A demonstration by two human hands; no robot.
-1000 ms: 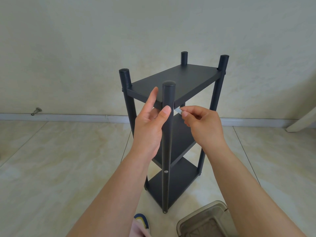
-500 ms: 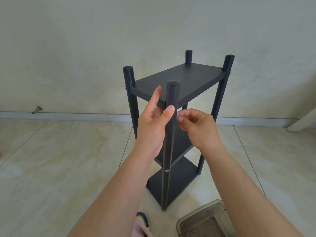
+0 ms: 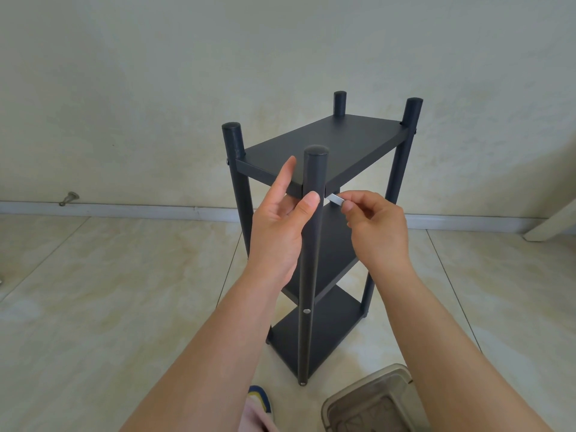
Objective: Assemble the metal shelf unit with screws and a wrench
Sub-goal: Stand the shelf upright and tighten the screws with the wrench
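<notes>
Head-worn view, forward-down, close above shelf unit (image 3: 324, 145)

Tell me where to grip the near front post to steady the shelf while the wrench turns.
Probably wrap the near post just below the top shelf, coming from the left: the wrench and right hand take the right side, and the left hand already rests there.

We see a shiny tile floor (image 3: 93, 307). On it stands the dark shelf unit (image 3: 324, 145). A see-through plastic box (image 3: 367, 400) sits on the floor near it.
</notes>
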